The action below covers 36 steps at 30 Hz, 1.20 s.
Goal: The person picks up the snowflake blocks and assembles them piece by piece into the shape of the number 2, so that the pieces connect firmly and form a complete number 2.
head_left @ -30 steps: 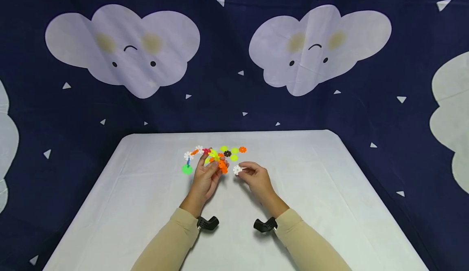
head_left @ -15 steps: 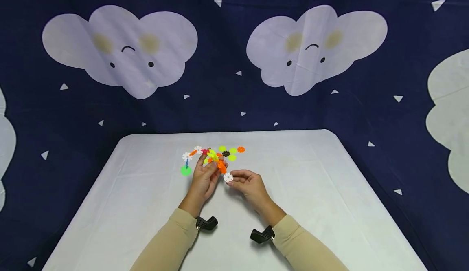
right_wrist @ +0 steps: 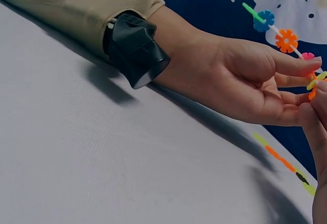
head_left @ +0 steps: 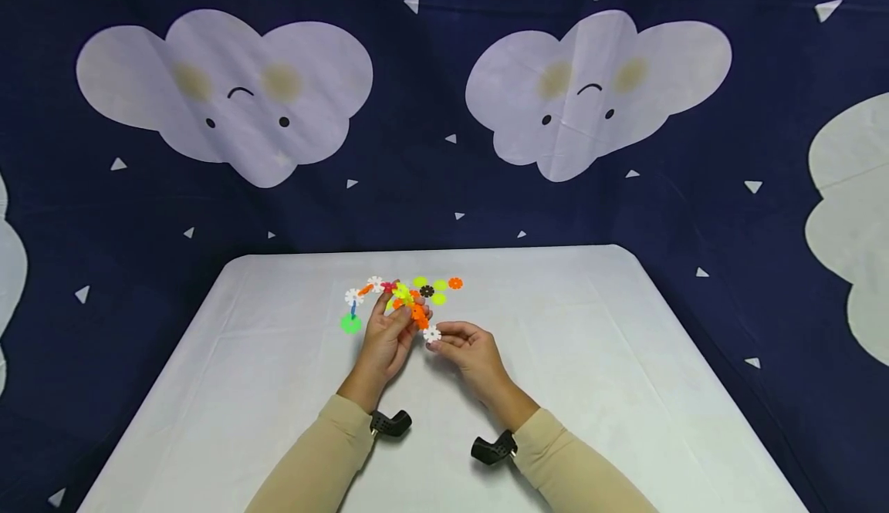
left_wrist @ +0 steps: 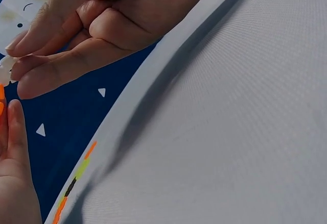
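Observation:
My left hand holds a chain of interlocked plastic snowflake discs, pinched between thumb and fingers at a yellow disc. From there the chain curves left through pink, white and orange discs to a green disc at its end. Orange discs stick out on the right side of the left hand. My right hand pinches a white snowflake disc by its edge, right at the lowest orange disc. In the right wrist view, a blue disc and an orange disc show along the chain.
Loose discs lie on the white table beyond the hands, among them a black disc and an orange disc. A dark blue cloth with printed clouds hangs behind the table. Each wrist wears a black camera.
My right hand has moved left and slightly down with the white disc, bringing it up against the orange discs. My left hand has stayed nearly in place with the chain.

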Each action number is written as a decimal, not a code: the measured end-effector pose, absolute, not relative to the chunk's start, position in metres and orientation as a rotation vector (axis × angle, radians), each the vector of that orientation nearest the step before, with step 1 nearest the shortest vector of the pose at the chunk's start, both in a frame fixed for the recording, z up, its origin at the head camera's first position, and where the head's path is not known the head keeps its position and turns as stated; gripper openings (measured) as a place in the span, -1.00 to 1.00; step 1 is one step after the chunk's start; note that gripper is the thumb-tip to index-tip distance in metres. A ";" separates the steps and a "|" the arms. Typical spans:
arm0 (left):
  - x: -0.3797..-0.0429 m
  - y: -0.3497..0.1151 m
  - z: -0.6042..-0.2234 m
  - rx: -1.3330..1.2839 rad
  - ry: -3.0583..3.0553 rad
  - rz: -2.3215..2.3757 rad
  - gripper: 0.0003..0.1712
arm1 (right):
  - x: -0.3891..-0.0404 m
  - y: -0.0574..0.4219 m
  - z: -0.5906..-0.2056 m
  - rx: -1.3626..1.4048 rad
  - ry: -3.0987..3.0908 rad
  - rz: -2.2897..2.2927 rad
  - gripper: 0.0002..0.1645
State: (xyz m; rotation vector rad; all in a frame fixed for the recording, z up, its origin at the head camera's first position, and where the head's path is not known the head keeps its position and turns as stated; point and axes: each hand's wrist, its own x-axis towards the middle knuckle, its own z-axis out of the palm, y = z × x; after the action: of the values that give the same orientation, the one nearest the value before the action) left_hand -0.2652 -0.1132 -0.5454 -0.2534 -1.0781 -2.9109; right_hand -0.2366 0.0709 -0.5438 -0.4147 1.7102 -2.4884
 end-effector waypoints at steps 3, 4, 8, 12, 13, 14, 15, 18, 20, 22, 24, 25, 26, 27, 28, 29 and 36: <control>-0.265 -0.113 -0.546 -0.262 -1.099 -2.902 -0.38 | -0.236 0.070 -0.545 -0.413 1.716 -2.482 -0.59; -0.265 -0.113 -0.546 -0.263 -1.104 -2.900 -0.38 | -0.236 0.070 -0.545 -0.410 1.719 -2.483 -0.58; -0.265 -0.113 -0.545 -0.243 -1.120 -2.896 -0.42 | -0.235 0.070 -0.545 -0.414 1.725 -2.476 -0.56; -0.265 -0.112 -0.545 -0.237 -1.122 -2.898 -0.45 | -0.234 0.070 -0.544 -0.422 1.722 -2.468 -0.56; -0.265 -0.112 -0.545 -0.237 -1.125 -2.898 -0.45 | -0.234 0.070 -0.544 -0.422 1.726 -2.464 -0.56; -0.265 -0.111 -0.545 -0.239 -1.130 -2.896 -0.44 | -0.234 0.070 -0.544 -0.421 1.731 -2.460 -0.56; -0.265 -0.111 -0.545 -0.244 -1.135 -2.896 -0.44 | -0.234 0.070 -0.544 -0.420 1.734 -2.456 -0.56; -0.266 -0.111 -0.545 -0.266 -1.144 -2.897 -0.42 | -0.234 0.071 -0.545 -0.420 1.748 -2.445 -0.57; -0.266 -0.111 -0.546 -0.281 -1.147 -2.897 -0.41 | -0.234 0.071 -0.545 -0.426 1.750 -2.446 -0.57; -0.266 -0.111 -0.546 -0.299 -1.138 -2.900 -0.40 | -0.233 0.071 -0.546 -0.437 1.744 -2.460 -0.58; -0.266 -0.111 -0.546 -0.309 -1.125 -2.901 -0.41 | -0.233 0.070 -0.546 -0.445 1.729 -2.484 -0.57; -0.266 -0.111 -0.546 -0.306 -1.125 -2.896 -0.41 | -0.233 0.070 -0.546 -0.444 1.721 -2.497 -0.58; -0.266 -0.110 -0.546 -0.305 -1.122 -2.890 -0.40 | -0.232 0.070 -0.546 -0.438 1.713 -2.511 -0.58; -0.266 -0.110 -0.546 -0.311 -1.118 -2.885 -0.40 | -0.232 0.069 -0.545 -0.431 1.707 -2.523 -0.58; -0.266 -0.110 -0.546 -0.314 -1.120 -2.883 -0.40 | -0.232 0.069 -0.545 -0.417 1.703 -2.536 -0.58; -0.265 -0.110 -0.546 -0.318 -1.124 -2.879 -0.39 | -0.232 0.069 -0.545 -0.405 1.703 -2.545 -0.58; -0.264 -0.108 -0.547 -0.340 -1.124 -2.882 -0.39 | -0.231 0.068 -0.545 -0.348 1.707 -2.571 -0.59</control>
State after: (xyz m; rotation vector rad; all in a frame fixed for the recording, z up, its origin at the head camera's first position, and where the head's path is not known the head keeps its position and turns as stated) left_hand -0.2641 -0.1076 -0.5470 -0.3397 -1.1235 -2.8819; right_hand -0.2313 0.0677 -0.5449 -0.3481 1.7070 -2.5713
